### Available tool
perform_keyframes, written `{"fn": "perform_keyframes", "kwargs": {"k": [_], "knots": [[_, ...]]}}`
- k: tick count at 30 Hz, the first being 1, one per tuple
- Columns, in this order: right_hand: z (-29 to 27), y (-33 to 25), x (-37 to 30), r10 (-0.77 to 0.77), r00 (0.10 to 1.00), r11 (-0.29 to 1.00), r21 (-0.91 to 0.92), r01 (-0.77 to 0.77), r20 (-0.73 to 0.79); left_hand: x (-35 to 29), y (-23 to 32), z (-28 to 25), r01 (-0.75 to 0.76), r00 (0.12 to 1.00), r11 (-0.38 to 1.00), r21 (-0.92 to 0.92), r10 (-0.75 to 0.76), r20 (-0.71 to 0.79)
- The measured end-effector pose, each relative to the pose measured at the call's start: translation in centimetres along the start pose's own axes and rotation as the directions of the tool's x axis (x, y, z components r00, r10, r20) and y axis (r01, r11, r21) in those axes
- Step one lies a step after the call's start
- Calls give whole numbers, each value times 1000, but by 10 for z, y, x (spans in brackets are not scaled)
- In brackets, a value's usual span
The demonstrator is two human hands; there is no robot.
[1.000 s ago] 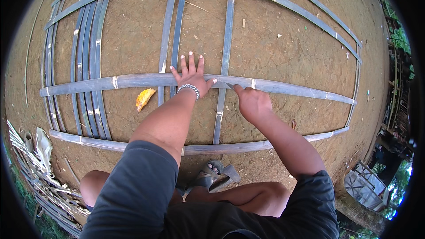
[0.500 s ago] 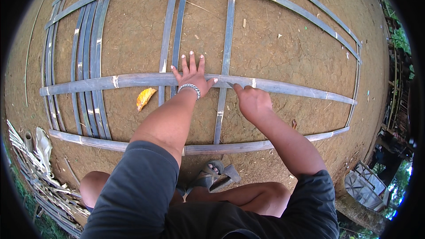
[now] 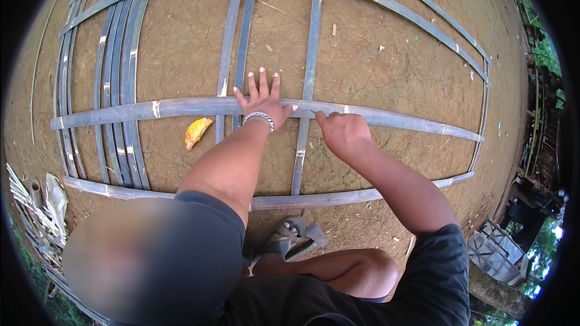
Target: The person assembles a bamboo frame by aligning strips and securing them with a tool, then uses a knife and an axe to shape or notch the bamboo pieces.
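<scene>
My left hand (image 3: 261, 101) lies with fingers spread over a long grey-blue bamboo strip (image 3: 199, 107), pressing it near where upright strips cross beneath. A chain bracelet circles that wrist. Just to the right, my right hand (image 3: 344, 135) is closed, its index finger stretched along the same bamboo strip. From its fingers a thin dark tip, seemingly a small knife (image 3: 313, 112), touches the strip beside the crossing with an upright slat (image 3: 310, 54); the handle is hidden in the fist. The strip belongs to a ground-laid lattice with pale bands at its nodes.
A yellow leaf (image 3: 197, 133) lies left of my left arm. The near strip (image 3: 314, 200) runs before my sandalled foot (image 3: 284, 232), beside a flat grey piece (image 3: 311, 238). Split bamboo (image 3: 37, 223) is piled at left. A blurred patch hides the lower left.
Both hands stay nearly in place; the right fist has shifted slightly left. My right elbow has moved a little outward. A blurred patch now covers the lower left.
</scene>
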State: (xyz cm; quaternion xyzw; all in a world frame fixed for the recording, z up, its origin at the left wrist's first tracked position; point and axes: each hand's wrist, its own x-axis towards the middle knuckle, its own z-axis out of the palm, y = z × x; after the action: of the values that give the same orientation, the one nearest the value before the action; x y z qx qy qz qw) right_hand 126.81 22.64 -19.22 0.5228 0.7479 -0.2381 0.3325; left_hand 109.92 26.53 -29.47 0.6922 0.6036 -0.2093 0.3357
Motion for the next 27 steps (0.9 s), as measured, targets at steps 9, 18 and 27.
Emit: {"fn": "perform_keyframes", "kwargs": {"k": [9,18,27], "knots": [[-14,3,17,26,995,999,-26,-24,95,2,-2,-7,-3,997,1000,-10,4,74],[-13,-22,26,49,991,997,-71,-40,124,5,-9,-7,-27,996,998,-62,32,86],[18,-3,28,380,725,112,750,-652,574,4,-11,-7,-30,997,997,-72,35,69]]}}
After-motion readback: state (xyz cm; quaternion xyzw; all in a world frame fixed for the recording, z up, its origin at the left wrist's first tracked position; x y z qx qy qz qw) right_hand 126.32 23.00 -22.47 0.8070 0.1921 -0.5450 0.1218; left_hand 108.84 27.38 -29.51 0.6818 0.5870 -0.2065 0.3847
